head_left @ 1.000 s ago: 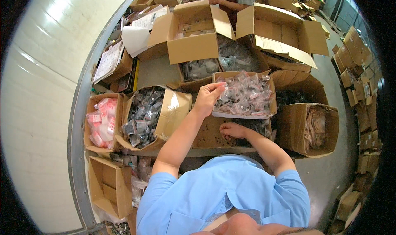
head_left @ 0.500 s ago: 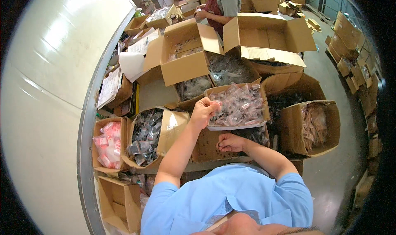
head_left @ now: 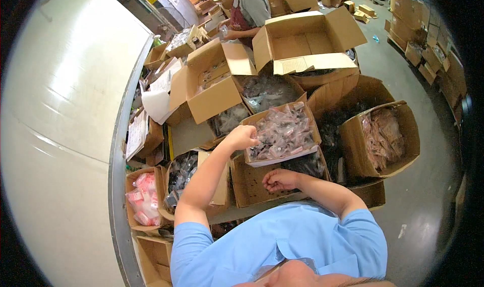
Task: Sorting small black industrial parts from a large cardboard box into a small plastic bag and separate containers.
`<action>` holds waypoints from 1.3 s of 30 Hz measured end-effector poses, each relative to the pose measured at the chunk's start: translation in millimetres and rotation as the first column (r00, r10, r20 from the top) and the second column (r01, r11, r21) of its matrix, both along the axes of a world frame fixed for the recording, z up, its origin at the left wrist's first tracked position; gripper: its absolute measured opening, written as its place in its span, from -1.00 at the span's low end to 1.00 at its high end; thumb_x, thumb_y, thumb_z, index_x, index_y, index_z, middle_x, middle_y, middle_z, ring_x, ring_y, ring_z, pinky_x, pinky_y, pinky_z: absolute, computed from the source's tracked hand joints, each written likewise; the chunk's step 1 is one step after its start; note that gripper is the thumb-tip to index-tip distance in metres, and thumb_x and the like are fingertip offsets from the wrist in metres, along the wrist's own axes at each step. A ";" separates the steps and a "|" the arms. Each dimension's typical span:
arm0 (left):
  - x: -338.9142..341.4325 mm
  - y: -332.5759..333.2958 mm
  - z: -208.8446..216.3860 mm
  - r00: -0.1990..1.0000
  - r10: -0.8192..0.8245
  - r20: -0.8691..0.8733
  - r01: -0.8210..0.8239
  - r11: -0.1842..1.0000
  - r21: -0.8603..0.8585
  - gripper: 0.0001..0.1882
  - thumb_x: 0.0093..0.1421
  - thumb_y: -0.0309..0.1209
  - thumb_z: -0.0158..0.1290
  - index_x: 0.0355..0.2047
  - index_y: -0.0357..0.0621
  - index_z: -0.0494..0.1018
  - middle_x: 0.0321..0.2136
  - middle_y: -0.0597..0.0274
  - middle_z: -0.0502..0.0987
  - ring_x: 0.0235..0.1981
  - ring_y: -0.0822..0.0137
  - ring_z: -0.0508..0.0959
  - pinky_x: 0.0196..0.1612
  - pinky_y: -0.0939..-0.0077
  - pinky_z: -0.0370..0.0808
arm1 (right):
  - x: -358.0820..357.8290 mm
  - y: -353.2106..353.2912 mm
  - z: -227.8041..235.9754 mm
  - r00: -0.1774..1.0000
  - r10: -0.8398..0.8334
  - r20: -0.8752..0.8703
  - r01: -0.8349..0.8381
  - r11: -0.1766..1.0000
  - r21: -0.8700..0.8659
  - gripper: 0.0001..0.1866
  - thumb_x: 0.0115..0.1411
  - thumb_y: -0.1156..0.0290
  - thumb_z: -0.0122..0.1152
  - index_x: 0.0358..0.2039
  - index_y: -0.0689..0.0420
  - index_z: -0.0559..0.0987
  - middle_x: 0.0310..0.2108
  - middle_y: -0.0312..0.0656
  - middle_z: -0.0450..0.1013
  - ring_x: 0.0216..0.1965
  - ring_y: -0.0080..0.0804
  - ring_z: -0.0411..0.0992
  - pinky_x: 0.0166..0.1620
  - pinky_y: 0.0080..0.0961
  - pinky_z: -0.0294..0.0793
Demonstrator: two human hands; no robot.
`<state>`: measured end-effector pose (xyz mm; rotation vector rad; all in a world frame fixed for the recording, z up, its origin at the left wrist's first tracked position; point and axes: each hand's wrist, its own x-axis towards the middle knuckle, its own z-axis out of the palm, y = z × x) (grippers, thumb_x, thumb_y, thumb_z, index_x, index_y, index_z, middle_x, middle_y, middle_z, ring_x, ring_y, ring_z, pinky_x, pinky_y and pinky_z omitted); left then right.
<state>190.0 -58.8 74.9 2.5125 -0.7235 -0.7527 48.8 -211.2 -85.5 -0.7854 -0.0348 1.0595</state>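
My left hand [head_left: 242, 137] is closed over the left side of a shallow carton [head_left: 258, 164] heaped with small clear plastic bags [head_left: 285, 131]. Its fingertips reach the bags, but what they pinch is hidden. Below the carton, my right hand [head_left: 280, 180] is held with curled fingers above a larger open cardboard box [head_left: 246, 190]. Small dark bits lie on that box's bare cardboard, and dark bagged items [head_left: 308, 165] fill its right part. Whatever the right fingers hold, if anything, is too small to name.
Left of me stand a box of pink-and-white packets [head_left: 144, 199] and a box of dark packets [head_left: 182, 172]. A carton of brownish bags [head_left: 383, 138] is at the right. Open-flapped boxes [head_left: 305, 39] rise beyond, with a co-worker [head_left: 250, 10] behind them. A pale wall panel [head_left: 65, 136] borders the left.
The view has shifted and turned slightly. My left hand has gone from holding a small clear bag up at the carton's left edge to lying lower against the bags. My right hand remains curled.
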 end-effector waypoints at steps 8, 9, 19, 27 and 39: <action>-13.0 -40.5 6.3 0.595 -0.633 0.495 0.045 0.641 0.766 -0.90 -0.02 -0.37 0.02 -0.51 -0.02 0.53 -0.48 0.22 0.52 -0.34 0.25 0.49 -0.27 0.38 0.33 | -4.0 -2.3 1.3 0.993 -0.088 -0.074 0.080 0.992 -0.101 -0.79 0.14 0.47 0.00 -0.21 0.23 0.45 -0.30 -0.16 0.44 -0.29 -0.41 0.44 -0.21 -0.51 0.53; -13.4 -41.3 5.8 0.552 -0.685 0.475 0.049 0.596 0.802 -0.90 -0.02 -0.38 0.02 -0.50 -0.01 0.52 -0.49 0.24 0.50 -0.33 0.26 0.47 -0.23 0.37 0.30 | -4.3 -2.6 1.2 0.993 -0.091 -0.074 0.083 0.991 -0.101 -0.79 0.14 0.47 0.00 -0.21 0.23 0.45 -0.30 -0.16 0.44 -0.29 -0.41 0.44 -0.21 -0.51 0.53; -6.6 -18.2 -4.1 0.587 -0.409 0.699 0.159 0.905 0.395 -0.85 0.01 -0.34 0.05 -0.58 -0.15 0.46 -0.52 0.15 0.47 -0.40 0.19 0.49 -0.38 0.32 0.37 | -7.1 -6.4 19.4 0.968 -0.220 -0.118 0.213 0.975 -0.068 -0.80 0.14 0.40 0.06 -0.28 0.24 0.47 -0.31 -0.16 0.41 -0.29 -0.41 0.39 -0.19 -0.48 0.48; 0.6 3.9 3.2 0.580 0.359 -0.731 -0.758 0.566 -0.324 -0.52 0.18 0.01 -0.04 -0.62 -0.15 0.40 -0.55 0.12 0.47 -0.50 0.33 0.47 -0.43 0.44 0.43 | -8.5 -14.8 48.3 0.946 -0.292 -0.144 0.283 0.956 -0.078 -0.75 0.20 0.33 0.00 -0.24 0.25 0.49 -0.30 -0.19 0.42 -0.29 -0.42 0.38 -0.16 -0.50 0.43; -102.3 2.5 -25.5 0.685 -0.139 -0.715 -0.441 0.702 -0.559 -0.81 -0.01 -0.52 0.16 -0.43 -0.11 0.36 -0.49 0.34 0.45 -0.42 0.51 0.44 -0.36 0.61 0.39 | -22.3 -37.7 153.8 0.693 -0.718 -0.058 0.717 0.680 0.152 -0.72 0.28 0.26 -0.17 -0.35 0.18 0.44 -0.38 -0.22 0.39 -0.36 -0.44 0.36 -0.22 -0.47 0.40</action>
